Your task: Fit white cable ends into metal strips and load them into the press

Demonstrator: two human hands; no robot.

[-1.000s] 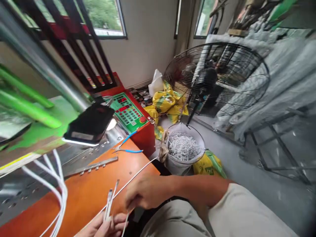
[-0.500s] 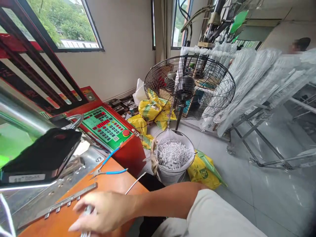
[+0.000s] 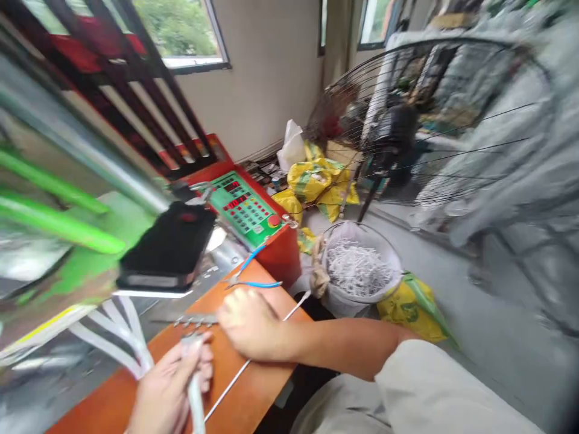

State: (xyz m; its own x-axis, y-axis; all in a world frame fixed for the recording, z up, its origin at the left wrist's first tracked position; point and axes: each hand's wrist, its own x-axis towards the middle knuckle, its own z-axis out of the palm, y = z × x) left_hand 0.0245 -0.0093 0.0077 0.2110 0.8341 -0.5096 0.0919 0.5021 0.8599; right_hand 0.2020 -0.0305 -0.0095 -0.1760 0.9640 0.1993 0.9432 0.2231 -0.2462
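Head view, blurred: our left hand [image 3: 169, 392] has come up at near left, now clamped on white flat cables [image 3: 195, 395]. Our right hand [image 3: 246, 325] has shifted right — curled, knuckles up, over the orange wooden bench [image 3: 253, 386], grip unclear; we judge cable sorting is underway.

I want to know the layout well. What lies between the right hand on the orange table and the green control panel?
In the head view, blue-handled pliers lie on the orange table between the right hand and the green control panel.
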